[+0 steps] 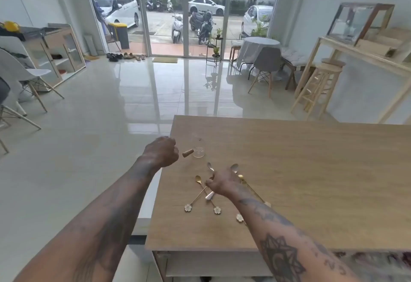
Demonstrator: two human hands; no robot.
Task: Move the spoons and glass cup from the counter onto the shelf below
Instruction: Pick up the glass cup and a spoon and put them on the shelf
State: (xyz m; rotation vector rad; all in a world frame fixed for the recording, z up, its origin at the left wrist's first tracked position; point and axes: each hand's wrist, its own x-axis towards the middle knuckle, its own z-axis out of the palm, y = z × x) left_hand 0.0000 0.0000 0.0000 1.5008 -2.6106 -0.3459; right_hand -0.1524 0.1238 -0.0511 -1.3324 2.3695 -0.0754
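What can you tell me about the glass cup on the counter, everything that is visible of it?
The glass cup is clear, so the wood grain shows through it. A short, cork-coloured handle sticks out of its left side toward the left hand, which is closed in a fist beside the handle without touching it. The cup stands near the left edge of the wooden counter, beyond the scattered spoons, apart from them. It looks empty. Its rim is faint.

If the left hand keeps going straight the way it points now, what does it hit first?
Probably the wooden handle sticking out from the glass cup, just ahead of the closed left hand; depth is uncertain.
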